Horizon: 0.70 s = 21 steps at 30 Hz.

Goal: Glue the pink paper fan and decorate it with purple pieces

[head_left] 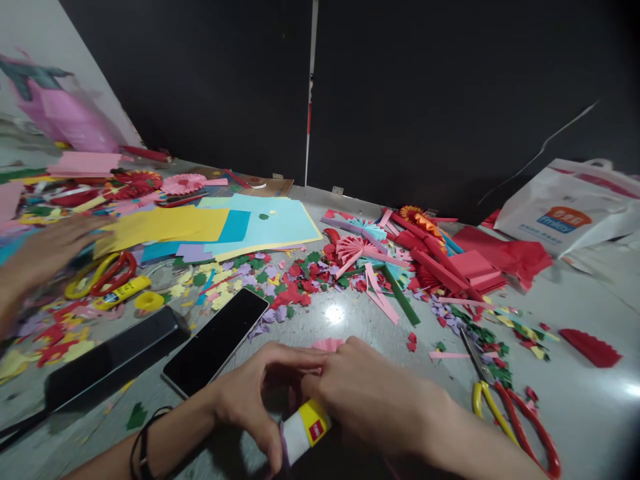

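A big dark wall (425,80) stands at the back, and the grey table (360,327) is in front, its edges cut off. The white bag (545,207) on the right is cut off at its side. The pink spray bottle (75,113) at the far left looks blurry. Yellow paper (165,223) lies over blue sheets (280,220), so I can't see all of the blue. Someone else's hand (55,243) is by the yellow paper, too smeary to tell what it touches.

The person's right hand (370,393) is curled up, with its fingertips hidden. The left hand (250,393) makes a round C, thumb well apart from the pointing finger, and the other fingers are tucked out of sight. A long black thing (115,353) lies beside the black phone (217,340); I can't tell what it is. Red and yellow scissors (485,380) lie on the right.

The glue stick (305,427) is down between the two hands. Its white end is by the left thumb and its yellow end goes under the right hand. I can't tell which hand grips it. A bit of pink paper (327,344) peeks out above, mostly covered by the hands. Tiny paper scraps (295,293) are all over.
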Each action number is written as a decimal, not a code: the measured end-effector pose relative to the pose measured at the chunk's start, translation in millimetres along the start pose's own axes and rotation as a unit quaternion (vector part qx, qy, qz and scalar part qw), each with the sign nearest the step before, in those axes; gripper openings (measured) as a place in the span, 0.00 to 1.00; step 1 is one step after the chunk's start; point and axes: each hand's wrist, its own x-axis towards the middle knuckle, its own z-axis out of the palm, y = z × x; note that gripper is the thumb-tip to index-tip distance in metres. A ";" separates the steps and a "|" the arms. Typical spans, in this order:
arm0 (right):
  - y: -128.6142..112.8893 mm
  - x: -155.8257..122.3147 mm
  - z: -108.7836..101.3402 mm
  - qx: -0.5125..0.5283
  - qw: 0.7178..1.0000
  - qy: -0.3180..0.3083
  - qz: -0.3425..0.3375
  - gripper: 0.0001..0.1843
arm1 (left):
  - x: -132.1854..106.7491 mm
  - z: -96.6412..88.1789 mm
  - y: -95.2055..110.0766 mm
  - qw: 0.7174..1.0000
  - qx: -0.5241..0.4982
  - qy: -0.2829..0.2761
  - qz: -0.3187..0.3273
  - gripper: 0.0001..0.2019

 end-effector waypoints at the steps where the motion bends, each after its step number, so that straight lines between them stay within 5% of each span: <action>1: 0.8 -0.1 -1.4 0.005 1.000 -0.004 -0.005 0.07 | 0.8 -0.4 1.2 1.000 -0.004 -0.002 -0.015 0.55; 21: 7.1 -2.1 -9.5 0.024 0.999 -0.022 -0.013 0.14 | -9.9 -2.0 -16.6 0.995 -0.097 0.020 -0.003 0.54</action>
